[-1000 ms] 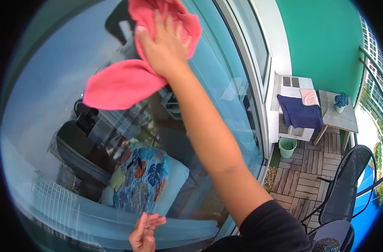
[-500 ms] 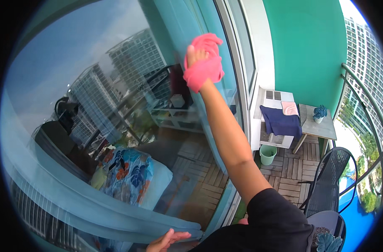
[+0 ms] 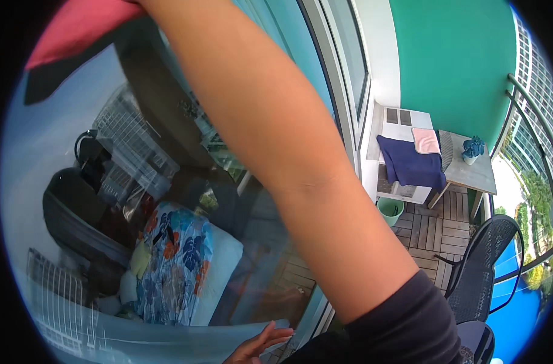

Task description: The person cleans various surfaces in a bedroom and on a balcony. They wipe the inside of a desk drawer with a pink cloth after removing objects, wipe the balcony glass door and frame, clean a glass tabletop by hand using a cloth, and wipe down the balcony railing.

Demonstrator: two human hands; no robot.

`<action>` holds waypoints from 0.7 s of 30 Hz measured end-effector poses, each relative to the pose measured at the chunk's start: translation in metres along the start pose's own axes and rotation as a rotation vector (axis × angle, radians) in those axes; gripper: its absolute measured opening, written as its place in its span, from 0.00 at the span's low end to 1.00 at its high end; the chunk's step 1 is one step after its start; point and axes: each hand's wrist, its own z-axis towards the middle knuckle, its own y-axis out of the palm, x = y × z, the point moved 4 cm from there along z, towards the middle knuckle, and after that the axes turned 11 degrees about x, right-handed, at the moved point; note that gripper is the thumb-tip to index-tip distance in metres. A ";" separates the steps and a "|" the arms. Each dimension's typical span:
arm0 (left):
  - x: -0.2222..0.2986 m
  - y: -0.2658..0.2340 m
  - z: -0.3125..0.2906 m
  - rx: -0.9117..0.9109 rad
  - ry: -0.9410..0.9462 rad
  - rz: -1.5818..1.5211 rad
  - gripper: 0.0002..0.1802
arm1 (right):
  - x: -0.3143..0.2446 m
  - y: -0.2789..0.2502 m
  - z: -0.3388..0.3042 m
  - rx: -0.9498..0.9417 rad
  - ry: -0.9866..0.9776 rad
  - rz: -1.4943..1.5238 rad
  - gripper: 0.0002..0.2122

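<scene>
My right arm (image 3: pixel 300 164) stretches up and left across the large glass pane (image 3: pixel 264 230). At its far end is a pink cloth (image 3: pixel 82 27), cut off by the upper edge; the fingers of my right hand are out of sight behind or beyond it. A dark reflection borders the cloth on the glass. Low in the middle, my left hand (image 3: pixel 261 346) is by the glass with its fingers stretched out and nothing in them.
Behind the glass show a flowered bedspread (image 3: pixel 176 255) and curtains. To the right stand a white unit with a navy cloth (image 3: pixel 410 161) and pink cloth (image 3: pixel 425 141), a green bucket (image 3: pixel 390 209), a small table with a potted plant (image 3: pixel 472 148), a black chair (image 3: pixel 479 261) and a railing (image 3: pixel 531 115).
My right arm has swung left and up, carrying the pink cloth from the pane's right side to the upper left. My left hand has shifted slightly right and stays open.
</scene>
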 end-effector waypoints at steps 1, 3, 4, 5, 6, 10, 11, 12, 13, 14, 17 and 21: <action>-0.020 0.000 0.014 0.014 -0.085 -0.017 0.48 | 0.069 -0.012 -0.033 -0.032 0.138 -0.077 0.33; -0.088 -0.008 0.040 0.041 -0.267 -0.088 0.46 | 0.216 -0.050 -0.147 0.047 0.334 -0.303 0.29; -0.146 -0.021 0.034 0.071 -0.362 -0.140 0.45 | 0.289 -0.078 -0.235 0.012 0.625 -0.111 0.29; -0.189 -0.029 0.025 0.105 -0.460 -0.200 0.44 | 0.326 -0.107 -0.335 0.073 0.694 -0.167 0.30; -0.212 -0.025 0.029 0.078 -0.573 -0.189 0.44 | 0.358 -0.141 -0.422 0.141 0.751 -0.223 0.31; -0.299 -0.030 -0.001 0.077 -0.879 -0.219 0.46 | 0.371 -0.228 -0.784 0.304 1.289 -0.122 0.28; -0.326 -0.035 0.005 0.035 -0.919 -0.242 0.47 | 0.375 -0.268 -0.856 0.404 1.423 -0.038 0.27; -0.345 -0.039 0.019 -0.013 -0.921 -0.231 0.47 | 0.382 -0.308 -0.907 0.537 1.537 0.078 0.27; -0.361 -0.041 0.029 -0.052 -0.919 -0.219 0.47 | 0.385 -0.342 -0.946 0.652 1.619 0.161 0.27; -0.372 -0.040 0.031 -0.035 -0.974 -0.203 0.47 | 0.358 -0.355 -0.993 0.721 1.770 0.137 0.29; -0.370 -0.036 0.002 -0.010 -1.049 -0.177 0.47 | 0.322 -0.354 -0.990 0.645 1.661 -0.211 0.26; -0.331 -0.033 -0.083 0.149 -1.077 -0.180 0.47 | 0.213 -0.191 -0.796 0.214 1.415 -0.372 0.34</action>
